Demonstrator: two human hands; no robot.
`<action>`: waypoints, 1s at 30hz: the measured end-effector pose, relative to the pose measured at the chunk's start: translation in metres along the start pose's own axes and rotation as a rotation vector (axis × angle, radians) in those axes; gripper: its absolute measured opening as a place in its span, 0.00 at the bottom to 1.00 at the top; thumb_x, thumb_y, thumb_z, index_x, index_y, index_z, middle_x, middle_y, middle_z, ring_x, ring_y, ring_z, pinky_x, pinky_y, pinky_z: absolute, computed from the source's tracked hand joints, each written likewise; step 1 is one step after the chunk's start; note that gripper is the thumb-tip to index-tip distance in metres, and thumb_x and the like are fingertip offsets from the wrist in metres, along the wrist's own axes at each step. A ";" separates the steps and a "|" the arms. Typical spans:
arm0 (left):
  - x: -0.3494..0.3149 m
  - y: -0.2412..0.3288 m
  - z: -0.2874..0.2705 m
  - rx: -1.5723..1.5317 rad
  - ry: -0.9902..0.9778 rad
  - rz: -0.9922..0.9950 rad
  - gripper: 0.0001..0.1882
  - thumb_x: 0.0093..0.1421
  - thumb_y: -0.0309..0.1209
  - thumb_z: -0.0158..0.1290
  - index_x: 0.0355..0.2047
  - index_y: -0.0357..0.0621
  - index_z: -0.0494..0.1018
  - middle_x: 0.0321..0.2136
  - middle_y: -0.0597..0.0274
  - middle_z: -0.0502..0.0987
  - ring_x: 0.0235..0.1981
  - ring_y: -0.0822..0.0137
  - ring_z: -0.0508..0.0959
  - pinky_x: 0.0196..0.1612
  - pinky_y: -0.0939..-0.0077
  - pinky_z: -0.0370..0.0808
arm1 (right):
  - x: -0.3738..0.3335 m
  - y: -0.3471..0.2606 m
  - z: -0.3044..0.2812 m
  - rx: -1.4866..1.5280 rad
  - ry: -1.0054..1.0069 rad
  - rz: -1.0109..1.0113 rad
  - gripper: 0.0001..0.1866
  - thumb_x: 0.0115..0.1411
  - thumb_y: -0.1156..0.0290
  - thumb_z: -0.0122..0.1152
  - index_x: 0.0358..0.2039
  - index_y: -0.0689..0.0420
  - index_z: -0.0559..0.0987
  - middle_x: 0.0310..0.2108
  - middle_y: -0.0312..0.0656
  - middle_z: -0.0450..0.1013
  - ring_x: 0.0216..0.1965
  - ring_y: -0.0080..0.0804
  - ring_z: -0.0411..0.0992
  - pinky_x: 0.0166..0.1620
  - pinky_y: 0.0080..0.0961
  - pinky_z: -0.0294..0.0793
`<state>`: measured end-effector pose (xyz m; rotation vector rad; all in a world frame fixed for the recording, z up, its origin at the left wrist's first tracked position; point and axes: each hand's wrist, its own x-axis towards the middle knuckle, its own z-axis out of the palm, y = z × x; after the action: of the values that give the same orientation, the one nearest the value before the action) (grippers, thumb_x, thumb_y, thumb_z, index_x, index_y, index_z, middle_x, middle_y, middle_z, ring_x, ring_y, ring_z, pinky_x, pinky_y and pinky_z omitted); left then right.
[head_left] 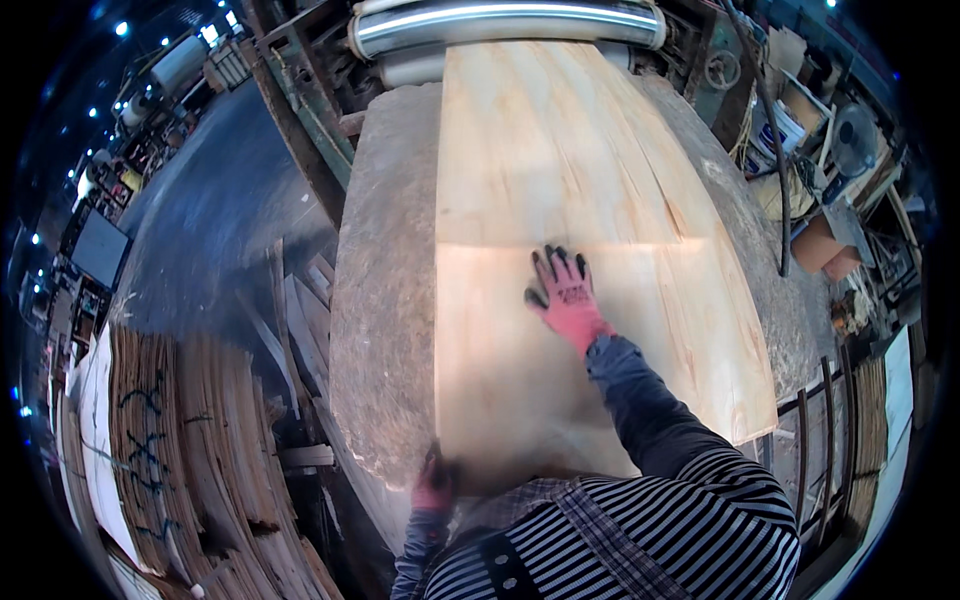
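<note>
A long sheet of pale wood veneer [540,160] lies on a rough grey table [385,260], its far end at the rollers. My right hand [568,300], in a pink glove with dark fingertips, rests on the sheet near a crosswise line, fingers spread. Beside the sheet's near left corner is my left hand [432,485], also in a pink glove. It is blurred, and I cannot make out whether its fingers grip the edge. Thin splits run along the right part of the veneer.
A shiny metal roller [510,28] spans the machine at the far end. Stacks of veneer sheets [170,440] stand at the left, with another stack [868,430] at the right. A fan [855,140], a white bucket [782,130] and a cardboard box [822,248] crowd the right side.
</note>
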<state>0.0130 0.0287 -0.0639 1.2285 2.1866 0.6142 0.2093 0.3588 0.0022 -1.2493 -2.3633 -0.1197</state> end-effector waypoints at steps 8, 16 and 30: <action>0.009 0.000 0.005 -0.086 0.092 0.203 0.24 0.50 0.34 0.52 0.48 0.40 0.63 0.44 0.48 0.68 0.46 0.52 0.68 0.48 0.68 0.65 | -0.152 -0.038 -0.061 0.141 -0.371 -0.038 0.36 0.48 0.47 0.50 0.54 0.54 0.60 0.52 0.53 0.56 0.55 0.50 0.51 0.58 0.48 0.42; -0.001 0.058 -0.029 0.190 0.255 0.430 0.24 0.48 0.36 0.49 0.45 0.37 0.64 0.48 0.46 0.63 0.49 0.46 0.62 0.50 0.53 0.59 | -0.212 -0.069 -0.080 0.072 -0.543 0.103 0.37 0.49 0.43 0.46 0.56 0.50 0.57 0.55 0.49 0.52 0.59 0.46 0.45 0.59 0.49 0.35; -0.010 0.075 -0.034 0.374 0.233 0.513 0.28 0.49 0.37 0.48 0.50 0.37 0.60 0.52 0.47 0.58 0.53 0.47 0.56 0.54 0.55 0.53 | -0.221 -0.068 -0.075 0.122 -0.418 0.108 0.35 0.50 0.43 0.45 0.54 0.50 0.60 0.53 0.48 0.57 0.58 0.46 0.49 0.59 0.47 0.35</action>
<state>0.0412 0.0518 0.0110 2.0422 2.2442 0.5819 0.2878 0.1298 -0.0183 -1.4507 -2.5893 0.3476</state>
